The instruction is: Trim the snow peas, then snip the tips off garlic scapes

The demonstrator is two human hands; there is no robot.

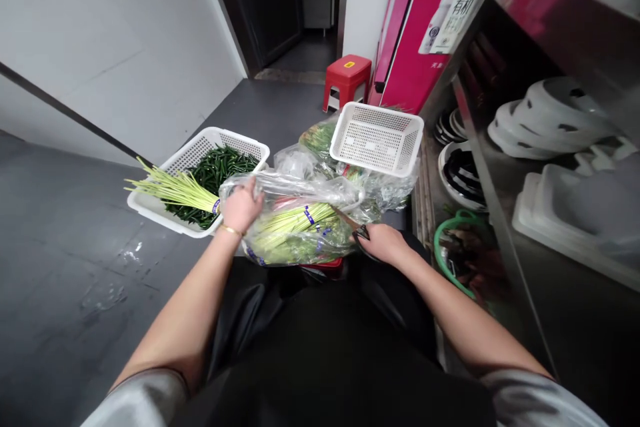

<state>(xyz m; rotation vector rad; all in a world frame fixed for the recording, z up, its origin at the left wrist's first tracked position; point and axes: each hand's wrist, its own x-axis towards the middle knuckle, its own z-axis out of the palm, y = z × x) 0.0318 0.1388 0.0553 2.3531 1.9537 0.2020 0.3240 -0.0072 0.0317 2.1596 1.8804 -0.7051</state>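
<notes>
My left hand (241,205) is closed around a bunch of green garlic shoots (173,189) tied with a blue band, its pale stalks sticking out left over a white basket (150,207) of dark green cut shoots. My right hand (381,241) grips a black-handled tool (361,233), probably scissors, whose blade points into a clear plastic bag (300,213) full of more banded bunches (295,223). The bag lies in front of my lap on something red.
An empty white basket (376,138) rests on more bagged greens behind. A red stool (347,79) stands farther back by a pink cabinet (415,47). To the right a steel shelf unit (500,167) holds stacked plates and white trays; a green ring (453,247) lies below.
</notes>
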